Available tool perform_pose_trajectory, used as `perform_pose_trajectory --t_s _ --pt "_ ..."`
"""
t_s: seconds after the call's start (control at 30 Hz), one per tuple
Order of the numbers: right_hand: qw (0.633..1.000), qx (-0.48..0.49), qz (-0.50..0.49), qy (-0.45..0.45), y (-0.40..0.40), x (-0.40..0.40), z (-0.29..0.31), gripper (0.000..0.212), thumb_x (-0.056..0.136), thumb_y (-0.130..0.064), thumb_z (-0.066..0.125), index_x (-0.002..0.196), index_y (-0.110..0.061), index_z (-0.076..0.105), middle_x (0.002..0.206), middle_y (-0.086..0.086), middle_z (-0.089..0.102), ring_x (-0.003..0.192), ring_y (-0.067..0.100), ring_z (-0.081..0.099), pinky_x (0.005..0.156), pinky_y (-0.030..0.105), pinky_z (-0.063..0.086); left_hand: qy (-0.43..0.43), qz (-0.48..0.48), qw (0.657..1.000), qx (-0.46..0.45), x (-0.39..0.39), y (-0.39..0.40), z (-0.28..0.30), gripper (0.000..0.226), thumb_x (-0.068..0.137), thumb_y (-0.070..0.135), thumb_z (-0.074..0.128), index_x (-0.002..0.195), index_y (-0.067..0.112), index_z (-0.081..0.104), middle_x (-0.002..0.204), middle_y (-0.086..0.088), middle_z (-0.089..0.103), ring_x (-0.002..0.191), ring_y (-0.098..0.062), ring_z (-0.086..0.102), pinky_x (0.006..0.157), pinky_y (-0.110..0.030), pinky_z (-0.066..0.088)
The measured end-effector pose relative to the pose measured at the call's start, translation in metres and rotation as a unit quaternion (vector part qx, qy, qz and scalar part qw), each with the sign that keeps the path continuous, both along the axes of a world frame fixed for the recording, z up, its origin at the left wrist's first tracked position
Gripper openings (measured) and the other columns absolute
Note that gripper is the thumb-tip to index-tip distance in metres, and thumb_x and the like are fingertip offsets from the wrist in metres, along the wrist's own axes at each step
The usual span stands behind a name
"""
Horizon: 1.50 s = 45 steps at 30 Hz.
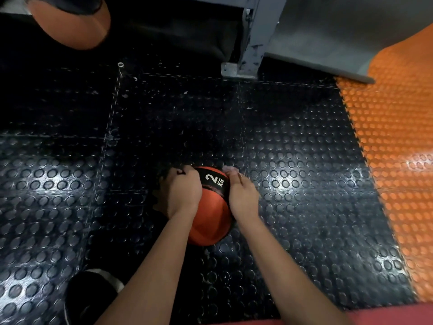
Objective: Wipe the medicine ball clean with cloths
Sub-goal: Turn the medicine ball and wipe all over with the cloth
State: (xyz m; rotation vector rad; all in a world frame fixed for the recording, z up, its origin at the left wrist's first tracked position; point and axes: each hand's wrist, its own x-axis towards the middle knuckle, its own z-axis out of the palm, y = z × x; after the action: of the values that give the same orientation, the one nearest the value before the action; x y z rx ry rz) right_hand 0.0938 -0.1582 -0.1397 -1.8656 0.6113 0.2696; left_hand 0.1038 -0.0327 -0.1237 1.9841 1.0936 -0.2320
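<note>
An orange and black medicine ball (210, 214) marked "2 KG" sits on the black studded floor. My left hand (181, 191) lies over the ball's upper left side with curled fingers, and a dark cloth (160, 198) shows under it at the left edge. On the ball's right side my right hand (242, 195) holds a pale cloth (230, 169) against the surface. Only a bit of that cloth pokes out past the fingertips. Most of both cloths is hidden by the hands.
A bigger orange ball (72, 26) rests at the top left. A grey metal rack post (248, 43) with its foot plate stands behind. Orange studded mat (398, 141) covers the right side. My dark shoe (91, 296) is at the bottom left.
</note>
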Motion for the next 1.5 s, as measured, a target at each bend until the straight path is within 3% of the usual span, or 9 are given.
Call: perform_pose_trajectory --t_s 0.17,0.33,0.43,0.6,0.7,0.87,1.03,1.33,1.5 --pt "0.978 -0.061 0.086 -0.177 0.024 -0.036 0.02 0.035 0.112 -0.033 0.042 0.134 -0.04 0.069 0.136 -0.024 0.057 0.125 -0.019 0.042 0.105 -0.004 0.022 0.03 0.004 1.0 -0.008 0.007 0.011 -0.001 0.058 0.09 0.049 0.033 0.123 0.02 0.069 0.137 -0.012 0.064 0.126 -0.042 0.055 0.109 -0.058 0.04" --pt "0.995 0.102 0.011 0.014 -0.009 0.007 -0.014 0.035 0.107 -0.037 0.045 0.11 -0.037 0.08 0.114 -0.006 0.079 0.113 0.02 0.07 0.106 0.041 0.054 0.008 0.01 1.0 -0.008 0.0 0.002 0.002 0.05 0.092 0.052 0.036 0.12 0.025 0.069 0.134 -0.007 0.063 0.126 -0.037 0.053 0.111 -0.059 0.036" --pt "0.994 0.074 0.055 0.053 -0.018 0.012 -0.01 0.036 0.105 -0.044 0.044 0.109 -0.041 0.08 0.112 -0.009 0.078 0.118 0.019 0.068 0.106 0.038 0.052 0.005 0.015 1.0 -0.007 0.0 -0.002 0.003 0.051 0.093 0.052 0.035 0.123 0.025 0.067 0.137 -0.007 0.061 0.128 -0.037 0.051 0.112 -0.06 0.034" --pt "0.977 -0.055 0.112 -0.171 0.011 -0.028 0.016 0.036 0.112 -0.031 0.043 0.137 -0.033 0.069 0.144 -0.017 0.058 0.131 -0.02 0.04 0.112 0.001 0.024 0.021 0.024 0.999 -0.004 0.004 0.005 0.001 0.053 0.092 0.052 0.035 0.123 0.025 0.069 0.138 -0.008 0.063 0.129 -0.038 0.052 0.112 -0.058 0.034" --pt "0.957 -0.087 0.143 -0.238 0.006 -0.031 0.002 0.037 0.113 -0.027 0.043 0.141 -0.026 0.066 0.146 -0.013 0.059 0.139 -0.005 0.045 0.116 0.011 0.031 0.018 0.025 1.0 -0.008 0.001 0.007 -0.002 0.051 0.091 0.052 0.036 0.117 0.025 0.07 0.135 -0.007 0.064 0.127 -0.037 0.054 0.111 -0.056 0.035" --pt "0.989 0.129 0.014 -0.075 -0.009 -0.001 -0.011 0.034 0.113 -0.024 0.043 0.12 -0.022 0.077 0.124 -0.007 0.075 0.119 0.008 0.067 0.089 0.01 0.051 0.017 0.01 1.0 -0.002 0.005 -0.002 0.002 0.051 0.096 0.049 0.038 0.128 0.02 0.065 0.142 -0.011 0.057 0.135 -0.039 0.045 0.114 -0.06 0.03" --pt "0.978 0.139 0.004 0.157 -0.027 0.021 -0.018 0.037 0.109 -0.029 0.042 0.109 -0.029 0.079 0.113 0.008 0.078 0.112 0.03 0.071 0.105 0.047 0.055 0.007 -0.016 1.0 0.006 0.004 -0.002 0.0 0.054 0.089 0.052 0.035 0.12 0.022 0.067 0.138 -0.01 0.06 0.131 -0.037 0.05 0.113 -0.058 0.034" --pt "0.984 -0.084 0.091 -0.125 0.022 -0.019 0.016 0.04 0.113 -0.031 0.038 0.139 -0.028 0.068 0.148 -0.011 0.056 0.123 -0.019 0.039 0.106 -0.007 0.015 0.027 0.01 0.999 -0.027 0.004 0.018 0.005 0.053 0.083 0.054 0.035 0.097 0.02 0.072 0.114 -0.01 0.072 0.11 -0.039 0.063 0.104 -0.055 0.047" --pt "0.967 -0.104 0.132 -0.192 0.031 -0.026 0.017 0.04 0.112 -0.033 0.04 0.14 -0.025 0.067 0.154 -0.008 0.053 0.146 0.005 0.041 0.125 0.029 0.031 0.031 0.01 0.999 -0.032 0.006 0.022 0.004 0.052 0.088 0.05 0.038 0.105 0.016 0.073 0.115 -0.012 0.072 0.108 -0.038 0.064 0.101 -0.049 0.049"
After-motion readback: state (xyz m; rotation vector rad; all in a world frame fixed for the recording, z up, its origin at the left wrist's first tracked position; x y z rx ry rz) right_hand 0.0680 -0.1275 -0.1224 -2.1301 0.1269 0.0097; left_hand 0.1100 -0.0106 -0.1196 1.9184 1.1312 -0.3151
